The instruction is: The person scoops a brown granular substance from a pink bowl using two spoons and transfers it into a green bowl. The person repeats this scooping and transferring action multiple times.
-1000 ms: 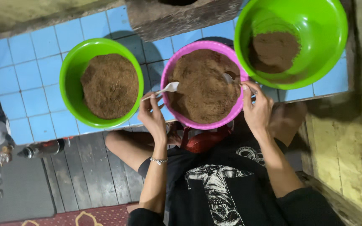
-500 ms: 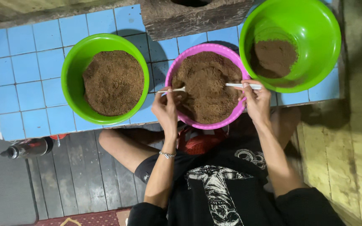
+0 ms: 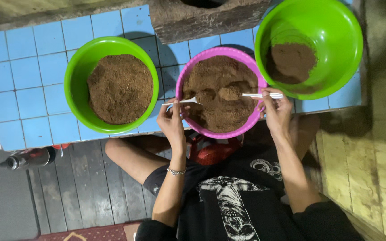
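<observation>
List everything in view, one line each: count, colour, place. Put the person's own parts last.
pink bowl: one, pink, centre of the tiled surface, filled with brown powder
green bowls: two, bright green; one left of the pink bowl and nearly full of brown powder, one at upper right with a little powder
white spoons: two, white; one over the pink bowl's left side, one over its right side, each loaded with powder
tiled surface: one, blue tiles, under the bowls
wooden block: one, brown, top centre
bottle: one, dark, lying on the plank floor, lower left
bracelet: one, silvery, left wrist
left hand: holds the left spoon
right hand: holds the right spoon
</observation>
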